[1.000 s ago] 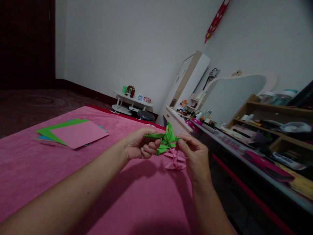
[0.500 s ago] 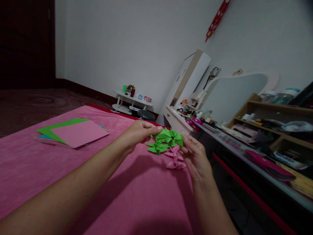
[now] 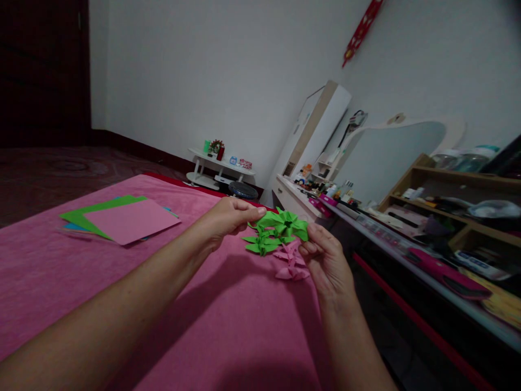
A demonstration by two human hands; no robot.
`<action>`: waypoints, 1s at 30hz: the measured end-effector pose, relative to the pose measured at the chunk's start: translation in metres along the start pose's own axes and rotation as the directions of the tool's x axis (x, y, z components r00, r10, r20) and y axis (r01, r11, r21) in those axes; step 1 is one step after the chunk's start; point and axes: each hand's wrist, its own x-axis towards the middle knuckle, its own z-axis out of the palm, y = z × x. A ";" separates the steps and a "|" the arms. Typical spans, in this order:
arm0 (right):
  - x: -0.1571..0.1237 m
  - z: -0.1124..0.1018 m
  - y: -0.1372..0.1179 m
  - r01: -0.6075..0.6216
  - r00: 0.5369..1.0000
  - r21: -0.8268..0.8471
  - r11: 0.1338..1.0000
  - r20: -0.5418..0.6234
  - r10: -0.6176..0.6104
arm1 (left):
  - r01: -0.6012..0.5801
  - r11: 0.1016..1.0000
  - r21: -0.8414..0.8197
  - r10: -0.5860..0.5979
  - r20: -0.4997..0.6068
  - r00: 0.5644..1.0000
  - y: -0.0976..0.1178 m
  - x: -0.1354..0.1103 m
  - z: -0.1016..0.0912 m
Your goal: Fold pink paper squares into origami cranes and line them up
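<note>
Between my two hands hangs a green folded paper flower (image 3: 285, 222) with pointed petals and a dark hollow at its middle. My left hand (image 3: 234, 218) pinches its left edge between thumb and fingers. On the opposite side, my right hand (image 3: 324, 251) pinches a petal at the right edge. Just below and behind it, another green paper flower (image 3: 261, 243) rests on the pink cloth. Pink paper flowers (image 3: 292, 267) lie beside my right hand, partly hidden by the green one and by my fingers.
A stack of pink, green and blue paper sheets (image 3: 132, 221) lies at the left on the pink bedspread (image 3: 228, 326). Along the right stands a dressing table (image 3: 374, 233) crowded with small items, with a mirror (image 3: 391, 163) behind. A low white shelf (image 3: 222, 161) stands by the far wall.
The green flower in my hands has opened out and tipped slightly, so its hollow centre shows more. My hands have moved apart only a little.
</note>
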 end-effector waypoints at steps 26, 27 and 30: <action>0.001 0.003 0.002 0.008 1.000 -0.017 1.000 -0.016 -0.008 | 0.040 0.998 -0.043 -0.039 0.034 0.999 -0.007 0.005 -0.004; 0.001 0.002 0.002 0.009 1.000 -0.024 1.000 -0.020 -0.009 | 0.043 0.998 -0.040 -0.041 0.028 0.999 -0.007 0.004 -0.003; 0.002 0.002 0.004 0.010 0.999 -0.029 1.000 -0.033 -0.011 | 0.046 0.998 -0.033 -0.045 0.017 0.999 -0.007 0.004 -0.003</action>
